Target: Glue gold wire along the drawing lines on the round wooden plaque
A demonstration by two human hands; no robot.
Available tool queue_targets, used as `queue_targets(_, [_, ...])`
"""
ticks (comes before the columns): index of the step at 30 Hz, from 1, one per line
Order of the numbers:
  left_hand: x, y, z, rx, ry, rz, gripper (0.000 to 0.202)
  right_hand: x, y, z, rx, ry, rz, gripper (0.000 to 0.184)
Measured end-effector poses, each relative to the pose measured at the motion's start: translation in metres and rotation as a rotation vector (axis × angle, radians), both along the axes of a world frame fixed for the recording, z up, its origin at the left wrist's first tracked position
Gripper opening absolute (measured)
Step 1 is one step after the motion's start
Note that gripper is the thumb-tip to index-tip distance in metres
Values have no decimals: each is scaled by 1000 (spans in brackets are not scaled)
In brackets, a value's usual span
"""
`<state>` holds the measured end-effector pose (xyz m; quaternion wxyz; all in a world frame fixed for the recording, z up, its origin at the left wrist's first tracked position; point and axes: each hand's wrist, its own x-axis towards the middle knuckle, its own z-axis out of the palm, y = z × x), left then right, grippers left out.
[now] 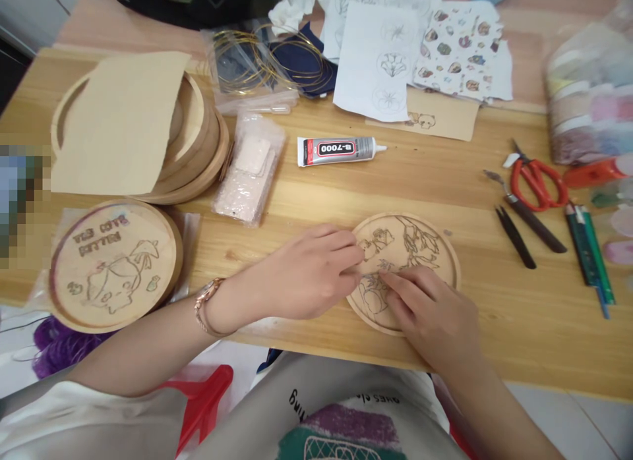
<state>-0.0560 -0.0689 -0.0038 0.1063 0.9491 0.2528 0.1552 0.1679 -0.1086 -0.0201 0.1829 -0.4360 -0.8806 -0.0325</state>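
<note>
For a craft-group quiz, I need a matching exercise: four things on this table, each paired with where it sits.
Things:
1. B-7000 glue tube
2. red-handled scissors
3. rose-gold wristwatch
4. gold wire rings

Places:
A. around the left wrist
B. inside a clear plastic bag
C. beside black tweezers at the right of the wooden table
D. just right of a packet of pale pink pieces

Pairs: 1-D, 2-C, 3-A, 4-B

Rose-gold wristwatch [208, 305], printed white T-shirt [321, 407]
</note>
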Motion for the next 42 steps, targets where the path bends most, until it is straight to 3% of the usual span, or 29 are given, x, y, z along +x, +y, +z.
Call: queue_targets(42, [-1, 0, 0, 4, 14, -11, 28, -2, 2, -1, -7, 123, 10, 11])
